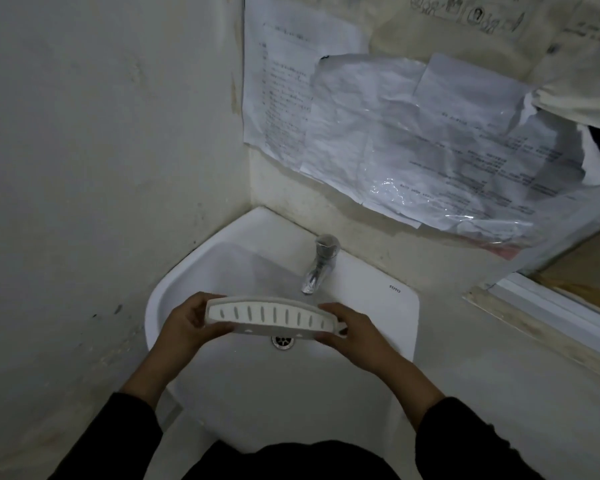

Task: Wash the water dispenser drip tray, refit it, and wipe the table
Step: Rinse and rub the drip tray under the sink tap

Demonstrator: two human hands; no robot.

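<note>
The white drip tray, curved and slotted along its top, hangs level over the bowl of a white corner sink. My left hand grips its left end and my right hand grips its right end. The tray sits just in front of and below the chrome tap, whose spout points at it. No water shows running. The drain shows just under the tray's front edge.
A bare wall stands close on the left. Crumpled papers and a plastic sheet hang on the wall behind the tap. A ledge with a white frame runs along the right.
</note>
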